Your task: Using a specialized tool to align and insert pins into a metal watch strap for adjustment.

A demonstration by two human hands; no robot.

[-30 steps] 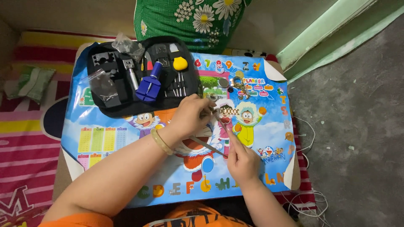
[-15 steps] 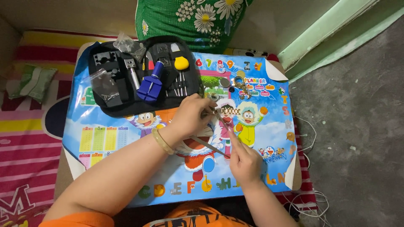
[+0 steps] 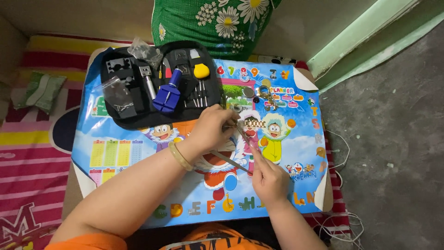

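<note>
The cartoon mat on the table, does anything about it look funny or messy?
Yes. The cartoon mat doesn't lie flat: its corners curl up, showing the white underside, clearest at the top right corner. The black tool case also sits slightly crooked, overlapping the mat's top edge. Nothing looks spilled or broken.

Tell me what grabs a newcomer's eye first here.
The bright cartoon poster spread over the low table dominates. At its centre, the left hand and right hand work a thin metal tool near a watch band. An open black tool kit sits top left.

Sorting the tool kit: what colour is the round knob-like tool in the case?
Yellow, clearest in the head view.
</note>
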